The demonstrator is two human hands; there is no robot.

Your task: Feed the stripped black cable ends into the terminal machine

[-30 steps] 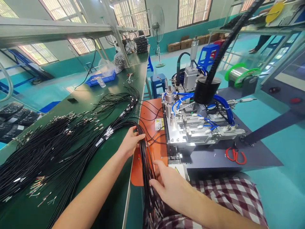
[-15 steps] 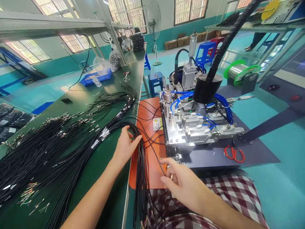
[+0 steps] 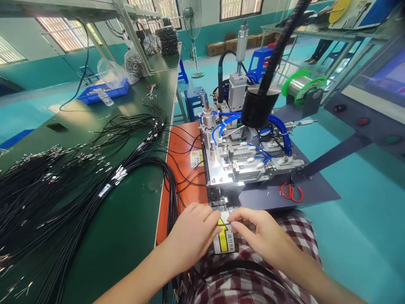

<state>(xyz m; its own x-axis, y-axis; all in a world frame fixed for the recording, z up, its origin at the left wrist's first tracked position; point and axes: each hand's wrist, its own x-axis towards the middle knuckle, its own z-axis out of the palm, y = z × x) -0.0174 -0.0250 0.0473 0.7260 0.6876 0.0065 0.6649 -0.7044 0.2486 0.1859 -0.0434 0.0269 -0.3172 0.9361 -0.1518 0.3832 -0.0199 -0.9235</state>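
The left hand (image 3: 196, 231) and the right hand (image 3: 262, 236) face each other, curled, near but apart. Both pinch one thin black wire (image 3: 225, 224), which runs across the gap between them, above the yellow arrow sign (image 3: 223, 241).

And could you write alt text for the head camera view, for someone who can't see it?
A person's left hand and right hand hold a black cable between them, above a yellow arrow label. Beyond stands a metal machine with blue tubes; to the left, more black cables lie on a green table.
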